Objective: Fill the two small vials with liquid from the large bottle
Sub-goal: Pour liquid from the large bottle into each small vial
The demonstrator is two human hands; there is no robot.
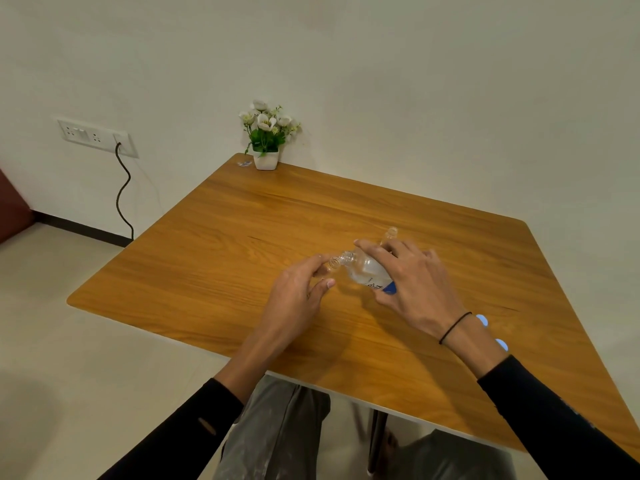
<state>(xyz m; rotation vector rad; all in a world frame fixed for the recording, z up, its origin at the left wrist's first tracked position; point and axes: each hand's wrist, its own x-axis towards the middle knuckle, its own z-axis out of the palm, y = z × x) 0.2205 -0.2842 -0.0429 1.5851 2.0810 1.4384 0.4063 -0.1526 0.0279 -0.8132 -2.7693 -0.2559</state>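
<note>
My right hand (pixel 412 289) grips the large clear bottle (pixel 363 271), which has a blue and white label. The bottle is tipped to the left, its open neck right at the mouth of a small clear vial (pixel 333 264). My left hand (pixel 301 289) holds that vial between fingers and thumb, just above the wooden table (pixel 242 237). A second small clear vial (pixel 391 233) stands upright on the table behind my right hand, partly hidden by it. Some clear liquid shows in the bottle's lower side.
A small white pot of white flowers (pixel 266 140) stands at the table's far edge, with a small scrap (pixel 245 163) beside it. Two light blue caps (pixel 483 320) lie on the table by my right wrist. A wall socket and hanging cable (pixel 121 188) are at the left.
</note>
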